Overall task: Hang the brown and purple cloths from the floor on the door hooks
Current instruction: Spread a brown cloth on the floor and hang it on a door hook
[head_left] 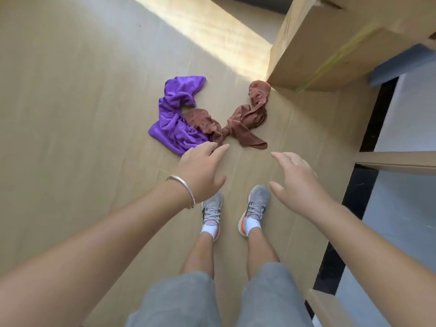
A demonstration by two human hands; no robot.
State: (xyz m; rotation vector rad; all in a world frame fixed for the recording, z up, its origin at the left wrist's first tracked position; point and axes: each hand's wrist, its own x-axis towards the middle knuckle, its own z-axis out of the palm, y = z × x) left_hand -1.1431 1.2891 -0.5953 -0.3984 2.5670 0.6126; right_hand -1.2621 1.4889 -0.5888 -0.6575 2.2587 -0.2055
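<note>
An indoor room is indicated by a cardboard-covered floor (70, 114), sunlit, and a large brown cardboard box (330, 43).

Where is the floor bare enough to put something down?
Left of the purple cloth the floor is bare, as is the strip between the cloths and the shoes. It is crowded where the brown cloth meets the cardboard box.

Cardboard box (330, 41) at upper right, cardboard-covered floor (70, 114), grey sneakers (257, 204).

One head cam, wide-angle, looking steeply down from standing height at floor (70, 114) in front of feet; both hands reach into frame from bottom edge. No 2nd view.
</note>
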